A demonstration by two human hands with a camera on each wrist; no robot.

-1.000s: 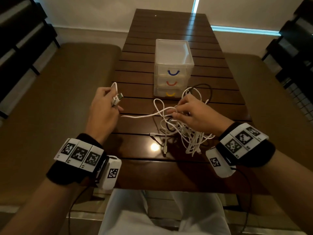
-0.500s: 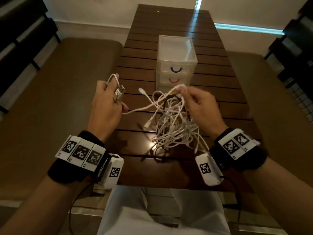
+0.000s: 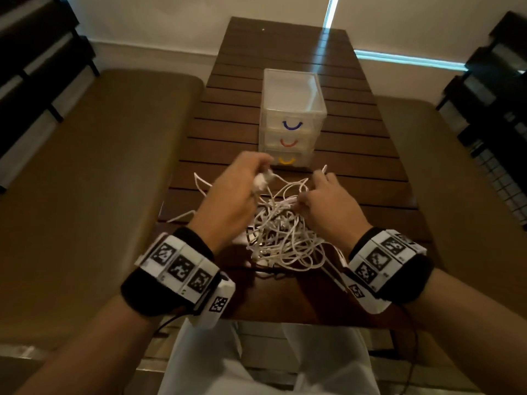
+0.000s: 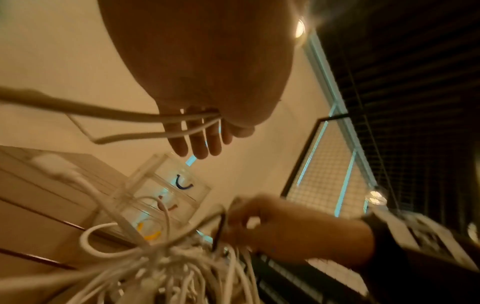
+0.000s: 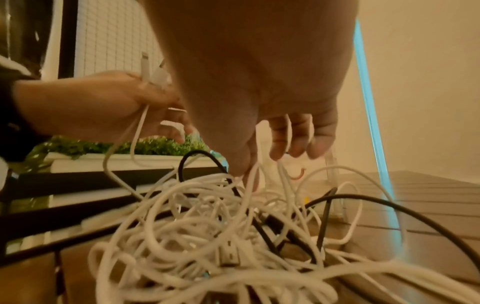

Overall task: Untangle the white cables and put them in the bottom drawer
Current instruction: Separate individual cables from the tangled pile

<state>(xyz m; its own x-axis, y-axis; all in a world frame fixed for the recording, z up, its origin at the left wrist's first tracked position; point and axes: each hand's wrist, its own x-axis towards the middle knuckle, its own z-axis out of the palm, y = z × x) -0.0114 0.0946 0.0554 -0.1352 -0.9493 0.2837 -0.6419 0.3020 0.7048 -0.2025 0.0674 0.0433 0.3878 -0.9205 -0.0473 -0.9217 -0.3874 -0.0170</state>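
A tangle of white cables point(image 3: 281, 238) lies on the wooden table point(image 3: 356, 178), with a black cable point(image 5: 363, 202) running through it. My left hand point(image 3: 258, 178) grips a white cable end with its plugs point(image 5: 153, 76), and its cord hangs down into the heap. My right hand point(image 3: 302, 199) has curled fingers pinching strands at the top of the tangle. Just behind both hands stands the clear three-drawer unit point(image 3: 291, 89). Its bottom drawer point(image 3: 286, 160), the one with the yellow handle, is closed.
The drawers above have a red handle point(image 3: 288, 143) and a blue handle point(image 3: 291, 126). Tan benches point(image 3: 99, 166) run along both sides of the table. Dark shelving point(image 3: 496, 89) stands at the right. A planter with greenery point(image 5: 103, 148) shows beyond the table.
My left hand has moved right and forward with its cable end, close to the right hand. The right hand, which had lifted the tangle, now sits lower, over the heap.
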